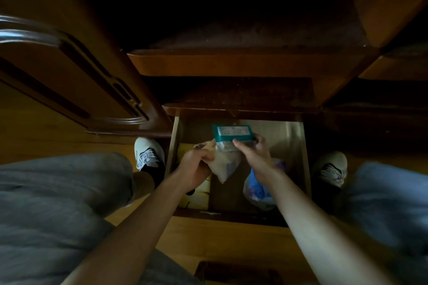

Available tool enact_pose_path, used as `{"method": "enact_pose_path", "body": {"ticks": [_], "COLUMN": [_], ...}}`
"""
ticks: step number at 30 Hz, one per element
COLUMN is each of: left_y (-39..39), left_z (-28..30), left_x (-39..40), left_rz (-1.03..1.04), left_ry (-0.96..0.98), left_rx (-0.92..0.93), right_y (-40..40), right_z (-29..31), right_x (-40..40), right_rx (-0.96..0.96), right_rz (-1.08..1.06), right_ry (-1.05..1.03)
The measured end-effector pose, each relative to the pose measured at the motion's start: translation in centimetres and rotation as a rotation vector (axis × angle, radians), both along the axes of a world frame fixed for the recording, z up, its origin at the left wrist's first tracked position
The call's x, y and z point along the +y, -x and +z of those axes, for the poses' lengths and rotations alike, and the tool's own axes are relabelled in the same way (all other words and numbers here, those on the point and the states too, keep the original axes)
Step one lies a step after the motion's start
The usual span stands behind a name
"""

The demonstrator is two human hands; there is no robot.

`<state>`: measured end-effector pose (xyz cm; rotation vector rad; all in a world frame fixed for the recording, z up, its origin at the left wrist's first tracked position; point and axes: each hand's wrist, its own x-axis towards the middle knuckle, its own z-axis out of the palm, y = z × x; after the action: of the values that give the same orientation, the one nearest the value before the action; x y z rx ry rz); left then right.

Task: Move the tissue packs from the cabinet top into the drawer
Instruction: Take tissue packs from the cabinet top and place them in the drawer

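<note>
Overhead, both hands' fingers pinching packs: left hand [196, 164] a crinkly clear pack [225, 164], right hand [253, 152] a teal rectangular one [232, 133]

Teal-topped tissue pack [232, 133] up over the open wooden drawer [306, 157] — a pale, clear-wrapped pack [225, 164] hangs tilted just below it.

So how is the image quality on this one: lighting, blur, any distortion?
Head view: very dim, the upper cabinet recess nearly black; light falls mainly in the open drawer, where the teal-topped tissue pack and both hands, left hand and right hand, read clearly. The knees at the frame edges are smeared by blur. Wide-angle distortion bows the cabinet door and edges.
</note>
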<state>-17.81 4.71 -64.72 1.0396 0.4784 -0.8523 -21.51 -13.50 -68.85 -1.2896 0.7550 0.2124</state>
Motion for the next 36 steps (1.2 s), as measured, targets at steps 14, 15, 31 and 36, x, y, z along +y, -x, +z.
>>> {"method": "enact_pose_path", "body": {"ticks": [14, 15, 31, 36], "left_y": [0.4, 0.3, -0.6, -1.0], "left_z": [-0.7, -0.8, -2.6, -4.7], "left_x": [0.0, 0.1, 0.5, 3.8], "left_rz": [-0.311, -0.317, -0.433, -0.717], "left_ry": [-0.36, -0.34, -0.918, -1.328], "left_rx": [-0.167, -0.175, -0.659, -0.974], "right_y": [0.5, 0.4, 1.4, 2.2], "right_z": [1.8, 1.8, 0.8, -0.7], "right_x": [-0.9, -0.6, -0.1, 2.9], "right_rx": [-0.138, -0.12, 0.085, 0.014], "right_rz": [0.387, 0.31, 0.267, 0.308], "right_ry": [-0.131, -0.106, 0.153, 0.29]}}
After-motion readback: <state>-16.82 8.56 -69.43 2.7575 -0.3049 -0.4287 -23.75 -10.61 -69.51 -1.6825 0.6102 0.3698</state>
